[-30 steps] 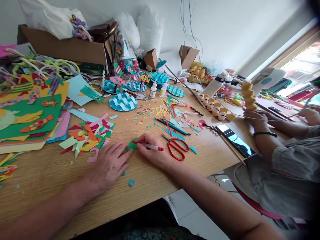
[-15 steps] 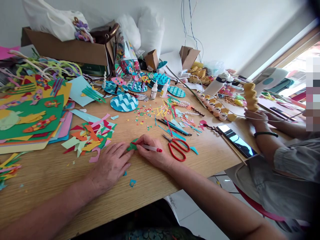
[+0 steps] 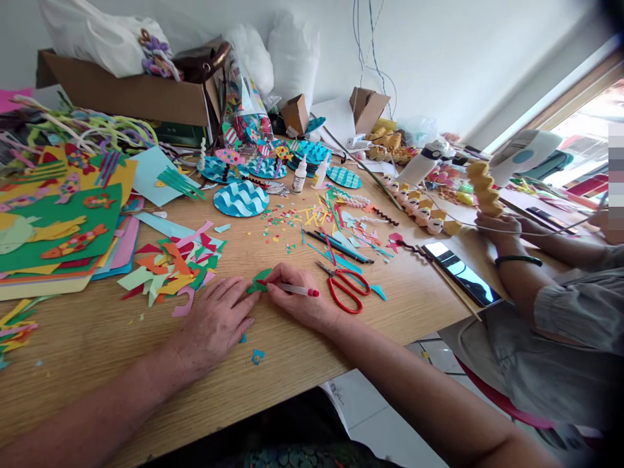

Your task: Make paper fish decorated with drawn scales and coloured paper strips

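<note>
A small green paper piece (image 3: 262,277) lies on the wooden table, just ahead of my hands. My left hand (image 3: 214,322) rests palm down, its outstretched fingers steadying the paper's near left edge. Between the fingers of my right hand (image 3: 299,304) is a red pen (image 3: 295,289) with a pale barrel, its red tip at the paper. Red-handled scissors (image 3: 347,289) lie open just to the right. Small blue paper scraps (image 3: 258,356) sit below my left hand.
Colourful paper scraps (image 3: 175,266) are heaped at the left, beside stacked craft sheets (image 3: 104,214). Blue wavy discs (image 3: 241,199) and glue bottles (image 3: 299,175) stand farther back. A phone (image 3: 461,273) lies right, near another person's hand (image 3: 497,231) holding a yellow wavy piece (image 3: 482,188).
The pen and my right hand have shifted very slightly, with the tip still at the green paper. My left hand stays put. The other person's yellow piece has tilted left.
</note>
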The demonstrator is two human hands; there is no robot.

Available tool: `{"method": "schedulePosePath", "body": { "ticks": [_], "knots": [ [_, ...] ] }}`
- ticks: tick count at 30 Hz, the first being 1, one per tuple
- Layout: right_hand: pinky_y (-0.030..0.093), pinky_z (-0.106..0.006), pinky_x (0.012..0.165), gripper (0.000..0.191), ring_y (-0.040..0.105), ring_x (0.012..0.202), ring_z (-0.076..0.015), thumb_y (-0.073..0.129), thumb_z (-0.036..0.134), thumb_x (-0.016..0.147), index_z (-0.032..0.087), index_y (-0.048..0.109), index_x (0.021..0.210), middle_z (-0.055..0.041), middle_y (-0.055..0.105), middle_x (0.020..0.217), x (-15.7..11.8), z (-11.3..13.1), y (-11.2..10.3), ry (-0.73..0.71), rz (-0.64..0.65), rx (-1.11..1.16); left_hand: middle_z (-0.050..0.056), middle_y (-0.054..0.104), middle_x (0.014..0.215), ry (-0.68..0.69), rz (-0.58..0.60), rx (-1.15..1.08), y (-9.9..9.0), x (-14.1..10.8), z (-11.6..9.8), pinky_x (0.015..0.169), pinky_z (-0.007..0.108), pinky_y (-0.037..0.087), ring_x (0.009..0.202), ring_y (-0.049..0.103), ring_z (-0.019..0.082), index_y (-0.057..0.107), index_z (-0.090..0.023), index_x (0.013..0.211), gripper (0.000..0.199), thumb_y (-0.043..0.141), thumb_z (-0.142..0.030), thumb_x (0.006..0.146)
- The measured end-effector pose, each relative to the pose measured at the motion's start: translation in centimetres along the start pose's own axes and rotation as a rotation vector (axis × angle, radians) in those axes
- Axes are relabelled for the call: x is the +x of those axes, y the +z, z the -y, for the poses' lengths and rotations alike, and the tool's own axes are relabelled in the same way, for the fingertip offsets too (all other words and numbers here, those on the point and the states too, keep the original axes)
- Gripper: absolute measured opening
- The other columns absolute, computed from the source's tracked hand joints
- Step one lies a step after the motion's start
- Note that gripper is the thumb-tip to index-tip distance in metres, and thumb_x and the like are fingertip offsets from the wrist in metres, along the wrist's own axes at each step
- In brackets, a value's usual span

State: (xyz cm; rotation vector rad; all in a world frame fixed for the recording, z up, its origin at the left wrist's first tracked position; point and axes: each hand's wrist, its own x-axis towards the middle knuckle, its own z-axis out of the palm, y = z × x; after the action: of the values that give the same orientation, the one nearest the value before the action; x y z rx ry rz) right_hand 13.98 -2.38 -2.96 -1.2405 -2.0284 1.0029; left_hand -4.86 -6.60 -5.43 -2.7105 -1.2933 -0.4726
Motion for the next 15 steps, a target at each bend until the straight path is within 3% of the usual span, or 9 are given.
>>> {"method": "schedulePosePath", "body": {
  "ticks": [6, 15],
  "knots": [
    [0.036, -0.018, 0.052, 0.003, 0.048, 0.055, -0.0073, 0.054, 0.017, 0.076, 0.018, 0.056, 0.076, 0.0039, 0.057, 0.062, -0.02, 0.01, 0.02, 0.015, -0.007, 0.014, 0.012, 0.058, 0.114, 0.025, -0.043, 0.006, 0.02, 0.05, 0.00, 0.091, 0.047, 0.043, 0.107, 0.050, 0.029, 0.058, -0.017, 0.116, 0.033, 0.045, -0.021, 0.086],
    [0.037, -0.019, 0.055, 0.003, 0.050, 0.057, -0.0080, 0.054, 0.017, 0.075, 0.018, 0.056, 0.077, 0.0028, 0.058, 0.064, -0.01, 0.07, 0.05, 0.015, 0.005, 0.009, 0.010, 0.058, 0.116, 0.014, -0.015, 0.014, -0.04, 0.04, 0.09, 0.092, 0.046, 0.043, 0.109, 0.050, 0.028, 0.058, -0.019, 0.116, 0.033, 0.045, -0.022, 0.086]
  ]
}}
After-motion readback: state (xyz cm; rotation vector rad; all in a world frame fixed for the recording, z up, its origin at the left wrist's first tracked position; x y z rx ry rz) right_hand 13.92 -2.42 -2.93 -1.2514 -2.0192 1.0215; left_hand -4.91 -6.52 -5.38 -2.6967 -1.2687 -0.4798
